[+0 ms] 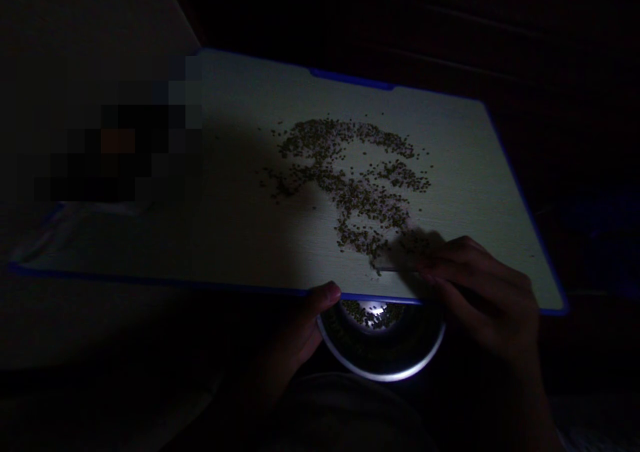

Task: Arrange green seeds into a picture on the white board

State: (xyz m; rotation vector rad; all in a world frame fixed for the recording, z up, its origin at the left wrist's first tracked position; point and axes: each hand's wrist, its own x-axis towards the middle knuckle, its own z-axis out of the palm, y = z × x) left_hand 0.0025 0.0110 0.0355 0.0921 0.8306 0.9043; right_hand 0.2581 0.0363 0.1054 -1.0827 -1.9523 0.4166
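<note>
Small dark seeds or beans (367,199) lie scattered in curved bands on a pale board (240,245) with a blue rim. A round bowl (387,377) with a shiny rim sits under the board's near edge, and more of the same grains show inside it. My left hand (305,325) grips the bowl's left side, its thumb up against the board's edge. Over the near right of the board, my right hand (480,285) is closed with the fingers pinched on a thin, flat piece (395,269) beside the lowest grains. Shadow hides most of that piece.
The scene is very dark, with light falling mainly on the board's right half. A pixelated patch covers the upper left. A pale surface (100,12) lies beyond the board's left side. Past its far edge is a dark, streaked surface (475,52).
</note>
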